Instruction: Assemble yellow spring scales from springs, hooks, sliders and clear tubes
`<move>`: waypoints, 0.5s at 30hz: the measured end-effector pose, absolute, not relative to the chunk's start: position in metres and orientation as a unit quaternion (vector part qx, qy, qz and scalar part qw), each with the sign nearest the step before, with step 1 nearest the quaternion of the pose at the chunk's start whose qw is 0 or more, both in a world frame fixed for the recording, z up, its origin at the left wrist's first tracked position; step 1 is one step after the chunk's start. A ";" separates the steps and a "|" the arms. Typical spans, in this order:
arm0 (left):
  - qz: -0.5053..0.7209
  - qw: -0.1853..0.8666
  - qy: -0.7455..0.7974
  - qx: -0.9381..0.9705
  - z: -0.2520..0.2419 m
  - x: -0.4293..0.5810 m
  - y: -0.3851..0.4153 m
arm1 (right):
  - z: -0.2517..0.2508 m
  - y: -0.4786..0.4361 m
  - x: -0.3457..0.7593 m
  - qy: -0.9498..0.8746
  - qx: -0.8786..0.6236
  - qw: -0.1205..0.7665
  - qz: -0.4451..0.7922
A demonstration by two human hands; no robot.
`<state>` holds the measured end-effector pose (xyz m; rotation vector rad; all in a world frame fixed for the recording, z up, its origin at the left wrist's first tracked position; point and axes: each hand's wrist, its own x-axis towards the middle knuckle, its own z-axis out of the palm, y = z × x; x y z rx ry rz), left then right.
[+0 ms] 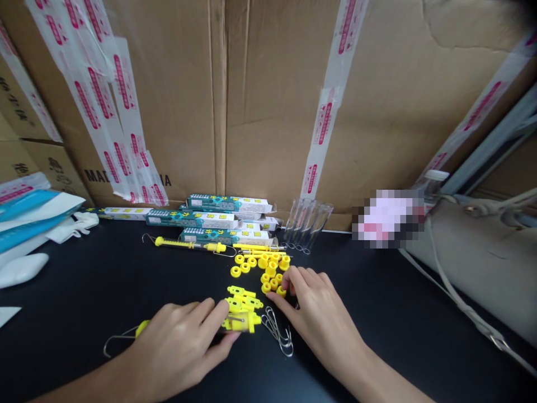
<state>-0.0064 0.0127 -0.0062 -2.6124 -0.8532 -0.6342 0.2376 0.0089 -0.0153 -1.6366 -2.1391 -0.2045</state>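
Observation:
My left hand [184, 338] is wrapped round a spring scale [241, 322] with a clear tube and a yellow end. A wire hook [119, 338] sticks out at its other end. My right hand [321, 305] reaches into a cluster of small yellow caps [273, 284], its thumb and forefinger around a yellow cap [281, 291] at the near edge. Yellow flat slotted pieces [241, 291] lie just beyond my left fingers. Between the hands is a small heap of metal hooks [277, 333]. Yellow rings [235, 271] lie farther back.
Another spring scale [188, 244] lies before stacked printed boxes [210, 234]. Yellow rods [258, 248] and clear tubes [306, 224] are beside them. A large carton [268, 112] walls off the back of the black table [377, 313]. White-and-blue packs [37, 215] sit left, a bag [474, 263] right.

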 end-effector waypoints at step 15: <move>-0.221 0.155 -0.300 -0.915 -0.008 -0.008 0.012 | -0.021 0.012 0.235 -0.753 -0.610 0.233 -0.081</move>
